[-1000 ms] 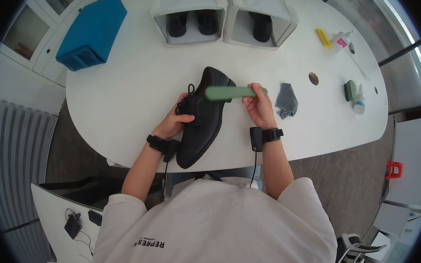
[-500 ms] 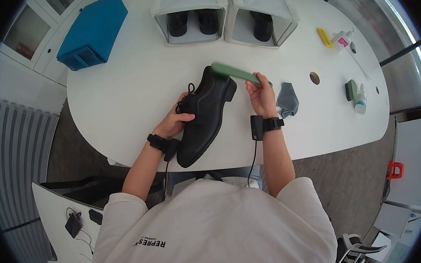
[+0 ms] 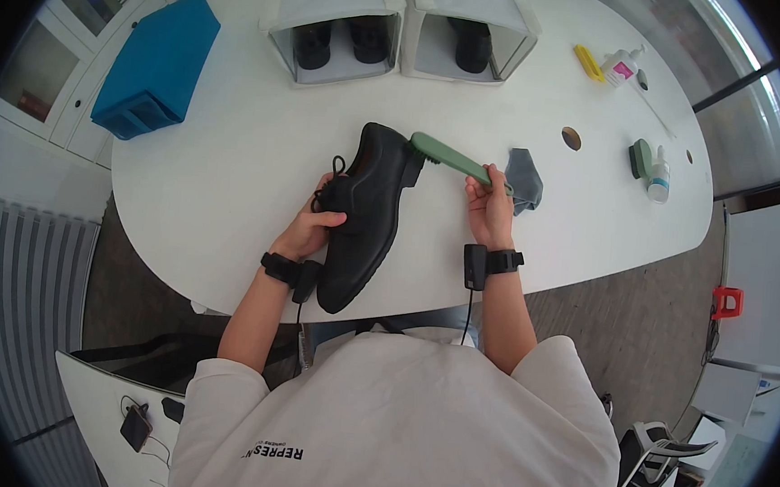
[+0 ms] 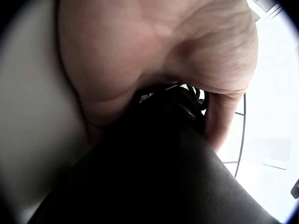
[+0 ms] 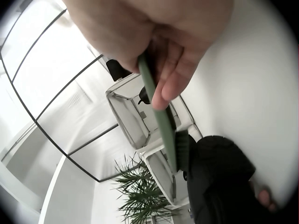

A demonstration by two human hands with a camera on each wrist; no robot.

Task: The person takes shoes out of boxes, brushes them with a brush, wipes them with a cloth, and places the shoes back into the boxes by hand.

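A black lace-up shoe (image 3: pixel 365 215) lies tilted on its side near the front of the white table, toe toward the person. The left hand (image 3: pixel 312 224) grips it around the laced middle, thumb across the upper; in the left wrist view the hand (image 4: pixel 159 51) straddles the dark shoe (image 4: pixel 163 172). The right hand (image 3: pixel 492 210) holds a green brush (image 3: pixel 455 158) by its handle end, the head at the shoe's heel. In the right wrist view, fingers and thumb pinch the brush (image 5: pixel 163 126), its dark bristles beside the shoe's heel (image 5: pixel 219 163).
A grey cloth (image 3: pixel 524 182) lies right of the right hand. Two white boxes (image 3: pixel 335 0) with black shoes inside stand at the back, a blue case (image 3: pixel 160 65) at the left. Toward the right are a yellow object (image 3: pixel 589 64), a pump bottle (image 3: pixel 619 68), a small brush (image 3: pixel 640 159) and a spray bottle (image 3: pixel 659 179).
The green brush has moved from across the shoe's opening to the heel end, and its head now points up and left. The left hand keeps its grip on the shoe.
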